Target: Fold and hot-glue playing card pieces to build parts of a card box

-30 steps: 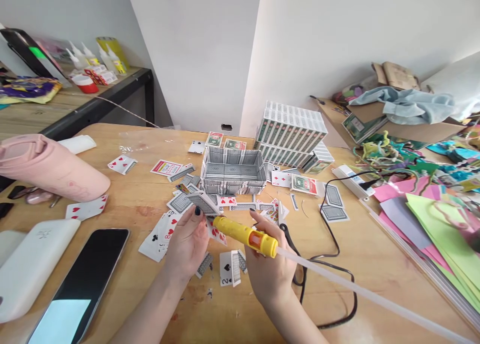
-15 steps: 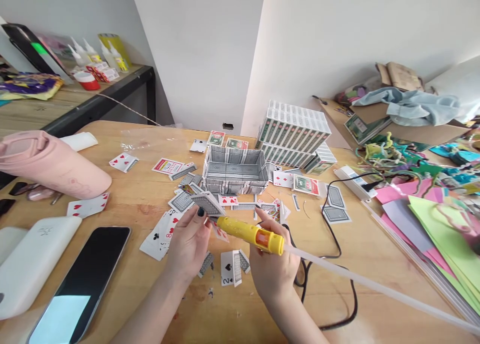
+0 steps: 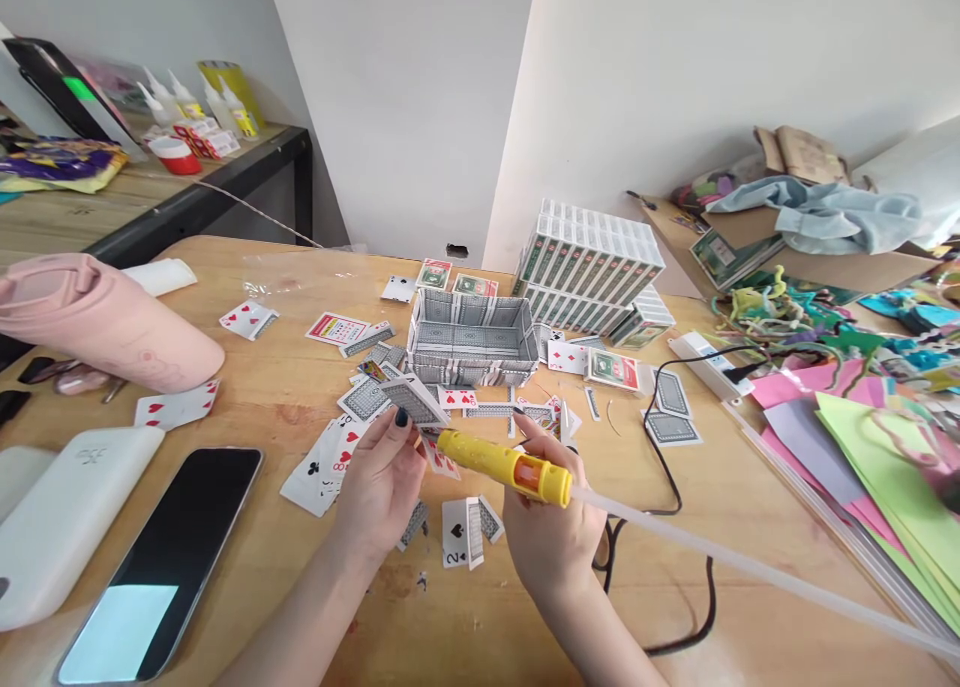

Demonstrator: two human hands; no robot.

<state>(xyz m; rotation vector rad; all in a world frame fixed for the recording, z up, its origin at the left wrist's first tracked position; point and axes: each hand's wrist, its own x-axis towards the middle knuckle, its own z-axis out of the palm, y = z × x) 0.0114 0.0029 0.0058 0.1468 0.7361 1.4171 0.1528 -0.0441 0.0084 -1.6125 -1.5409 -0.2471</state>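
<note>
1. A pale wall (image 3: pixel 397 97) rises behind my wooden table (image 3: pixel 262 557).
2. Stacked decks (image 3: pixel 589 252) stand at the back, beside the box (image 3: pixel 465 370), whose walls look made of cards; it sits mid-table, beyond my hands.
3. My right hand (image 3: pixel 555 537) is wrapped around the yellow glue gun (image 3: pixel 484 457), a long glue stick (image 3: pixel 780 579) trailing from its rear. I'd judge it light and rigid, a little back-heavy; the body is the place to grip, clear of the tip, likely hot.
4. My left hand (image 3: pixel 382 482) pinches a card (image 3: pixel 418 399) between thumb and fingers, tilted near the gun's tip; whether they touch, I can't tell. It should be light, springy, slick and easily creased, so best held by an edge.
</note>
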